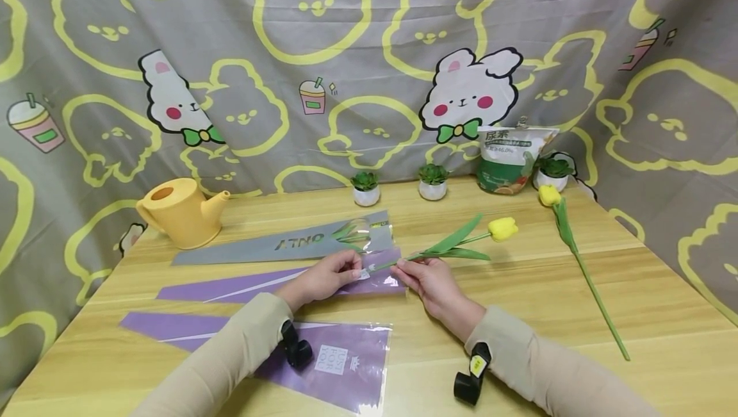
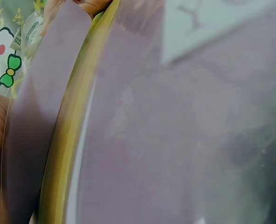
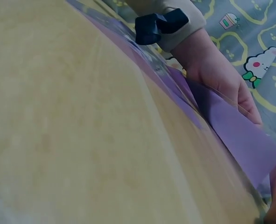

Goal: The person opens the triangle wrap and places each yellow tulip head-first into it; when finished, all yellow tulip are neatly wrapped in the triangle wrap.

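Note:
My left hand pinches the middle purple flower sleeve near its wide end, which is lifted off the table in the right wrist view. Between finger and thumb, my right hand grips the green stem of a yellow tulip, whose bloom points right. The lower stem lies at the sleeve's mouth; whether its tip is inside or on top, I cannot tell. A raised purple sheet fills much of the left wrist view. In the right wrist view, the left hand appears behind the purple sleeve.
A grey sleeve with a tulip inside lies behind, and another purple sleeve in front. To the right rests a second yellow tulip. A watering can, potted succulents and a green-white bag line the back.

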`<state>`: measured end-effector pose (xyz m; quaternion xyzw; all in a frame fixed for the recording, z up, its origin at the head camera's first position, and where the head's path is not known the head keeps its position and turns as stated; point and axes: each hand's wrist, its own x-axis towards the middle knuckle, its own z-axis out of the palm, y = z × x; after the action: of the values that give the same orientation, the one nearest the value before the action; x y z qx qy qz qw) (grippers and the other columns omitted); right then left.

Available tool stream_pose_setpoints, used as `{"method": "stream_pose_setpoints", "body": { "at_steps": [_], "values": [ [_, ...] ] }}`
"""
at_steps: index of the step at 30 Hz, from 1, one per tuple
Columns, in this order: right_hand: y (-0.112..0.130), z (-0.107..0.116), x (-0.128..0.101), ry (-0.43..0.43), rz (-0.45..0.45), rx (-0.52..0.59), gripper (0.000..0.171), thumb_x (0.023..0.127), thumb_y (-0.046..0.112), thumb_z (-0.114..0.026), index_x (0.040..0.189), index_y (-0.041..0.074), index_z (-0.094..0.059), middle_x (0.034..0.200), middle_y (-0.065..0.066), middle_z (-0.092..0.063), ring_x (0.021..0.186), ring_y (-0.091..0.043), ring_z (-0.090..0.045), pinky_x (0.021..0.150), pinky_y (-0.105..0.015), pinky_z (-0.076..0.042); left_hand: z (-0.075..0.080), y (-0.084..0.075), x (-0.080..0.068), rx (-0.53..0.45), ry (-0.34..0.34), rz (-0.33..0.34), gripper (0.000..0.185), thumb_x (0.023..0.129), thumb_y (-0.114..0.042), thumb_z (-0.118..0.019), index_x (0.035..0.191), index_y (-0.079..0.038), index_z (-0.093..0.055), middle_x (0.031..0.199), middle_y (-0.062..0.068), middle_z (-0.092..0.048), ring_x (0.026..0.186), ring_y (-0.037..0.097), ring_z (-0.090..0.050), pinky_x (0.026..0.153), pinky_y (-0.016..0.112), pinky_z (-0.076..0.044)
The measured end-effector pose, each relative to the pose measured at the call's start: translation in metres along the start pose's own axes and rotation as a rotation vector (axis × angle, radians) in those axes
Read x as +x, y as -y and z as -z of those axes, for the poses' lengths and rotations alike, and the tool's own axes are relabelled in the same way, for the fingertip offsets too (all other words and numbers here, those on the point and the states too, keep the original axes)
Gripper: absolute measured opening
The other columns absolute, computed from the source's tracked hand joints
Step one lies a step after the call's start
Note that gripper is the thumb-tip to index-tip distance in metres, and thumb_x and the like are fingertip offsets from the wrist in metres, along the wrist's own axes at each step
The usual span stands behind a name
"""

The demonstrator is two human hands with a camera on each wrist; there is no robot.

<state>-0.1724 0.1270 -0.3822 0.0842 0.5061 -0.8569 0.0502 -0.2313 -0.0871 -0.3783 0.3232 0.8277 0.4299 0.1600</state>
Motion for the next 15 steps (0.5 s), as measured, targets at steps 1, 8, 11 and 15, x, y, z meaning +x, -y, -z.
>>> {"method": "stream_pose_setpoints", "body": {
  "at_steps": [1,8,11,15],
  "values": [
    [0.0,0.0,0.0,0.001,-0.003,-0.007,0.01,0.087,-0.012,-0.05,0.096,-0.011,-0.047,0.078,-0.008,-0.062,0.074,-0.013,-0.068,0.078,-0.021,-0.05,0.0,-0.001,0.0,0.005,0.002,0.002,0.007,0.093,-0.008,-0.052,0.086,-0.007,-0.051,0.073,-0.001,-0.043,0.069,0.014,-0.043,0.063,0.024,-0.037],
    [0.004,0.009,-0.002,0.051,-0.029,-0.1,0.014,0.086,-0.011,-0.051,0.099,-0.017,-0.051,0.079,-0.01,-0.065,0.077,-0.015,-0.068,0.078,-0.022,-0.05,-0.002,-0.001,0.0,0.045,0.01,-0.003,0.008,0.092,-0.009,-0.054,0.084,-0.008,-0.051,0.071,-0.002,-0.044,0.068,0.013,-0.044,0.063,0.024,-0.038],
    [0.008,0.017,-0.004,0.083,-0.036,-0.166,0.025,0.086,-0.01,-0.051,0.107,-0.023,-0.048,0.084,-0.013,-0.067,0.08,-0.016,-0.068,0.079,-0.023,-0.05,-0.002,-0.001,0.0,0.053,0.01,-0.013,0.008,0.091,-0.008,-0.054,0.084,-0.008,-0.051,0.071,-0.002,-0.044,0.068,0.012,-0.044,0.063,0.024,-0.038],
    [0.015,0.025,-0.01,0.115,-0.066,-0.237,0.033,0.088,-0.008,-0.05,0.116,-0.023,-0.044,0.092,-0.015,-0.067,0.083,-0.016,-0.067,0.081,-0.024,-0.05,-0.001,-0.001,0.0,0.066,0.007,-0.017,0.008,0.091,-0.008,-0.055,0.084,-0.008,-0.051,0.072,-0.002,-0.044,0.068,0.013,-0.044,0.063,0.024,-0.038]
  ]
}}
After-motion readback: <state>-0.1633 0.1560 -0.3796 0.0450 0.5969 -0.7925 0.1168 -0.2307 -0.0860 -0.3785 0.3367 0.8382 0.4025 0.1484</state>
